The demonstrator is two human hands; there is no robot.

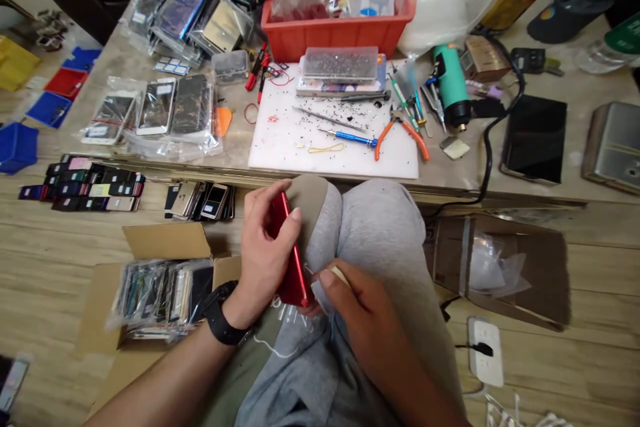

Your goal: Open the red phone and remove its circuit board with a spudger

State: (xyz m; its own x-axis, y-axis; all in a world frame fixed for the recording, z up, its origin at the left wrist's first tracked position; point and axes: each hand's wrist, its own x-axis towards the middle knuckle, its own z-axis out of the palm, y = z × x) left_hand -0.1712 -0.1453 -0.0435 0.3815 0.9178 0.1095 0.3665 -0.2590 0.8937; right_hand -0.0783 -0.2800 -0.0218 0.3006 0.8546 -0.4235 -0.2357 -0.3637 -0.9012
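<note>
My left hand [267, 247] is closed around a red phone [295, 273], thumb on its near edge, fingers on the far side. The phone is tilted above my lap, and its narrow red side faces up. Close to its lower right edge, my right hand [353, 300] pinches a small pale flat piece [321, 297] with a yellowish part by the fingers. I cannot tell what kind of tool this is, nor whether it touches the phone. Both hands are over my grey trousers [380, 240].
On the table ahead, a white mat [280, 127] bears orange-handled pliers [397, 133] and a blue screwdriver [350, 138]. Behind it stands a red bin [340, 37]. A green heat gun [450, 83] lies right. Cardboard boxes [167, 240] [545, 273] flank my legs.
</note>
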